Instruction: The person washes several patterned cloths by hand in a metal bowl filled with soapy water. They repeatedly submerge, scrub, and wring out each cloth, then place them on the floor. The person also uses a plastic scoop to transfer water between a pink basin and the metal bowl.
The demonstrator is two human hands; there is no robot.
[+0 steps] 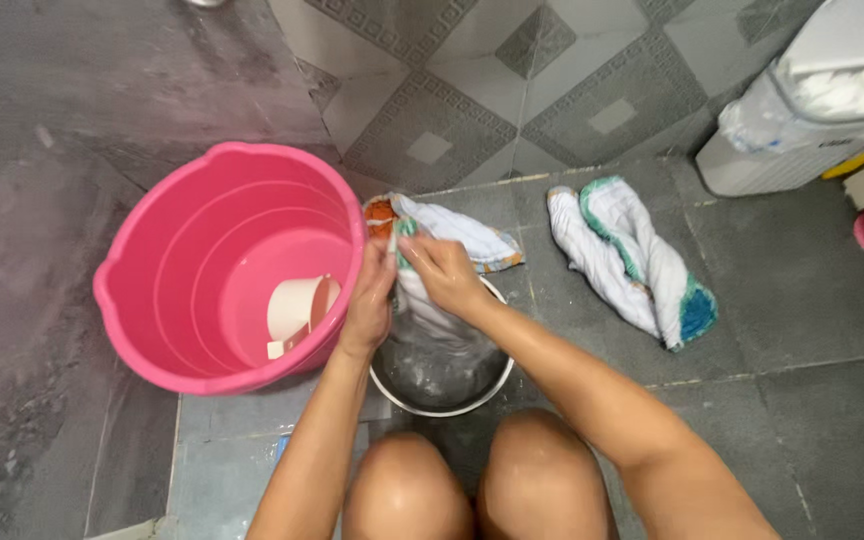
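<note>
Grey tiled floor, both hands' fingers [407,262] clenched on wet white cloth [442,240] — green-orange trim, over steel basin [392,390]

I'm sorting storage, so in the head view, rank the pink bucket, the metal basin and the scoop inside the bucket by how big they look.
1. pink bucket
2. metal basin, partly hidden by the hands, so less sure
3. scoop, clearly smallest

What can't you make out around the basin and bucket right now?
- Head view: metal basin contents, hidden by both hands and the wet cloth.
- Left hand and right hand: fingertips buried in cloth.
- White bin: cut off by the right edge.
- Scoop in the pink bucket: partly behind the rim.
</note>
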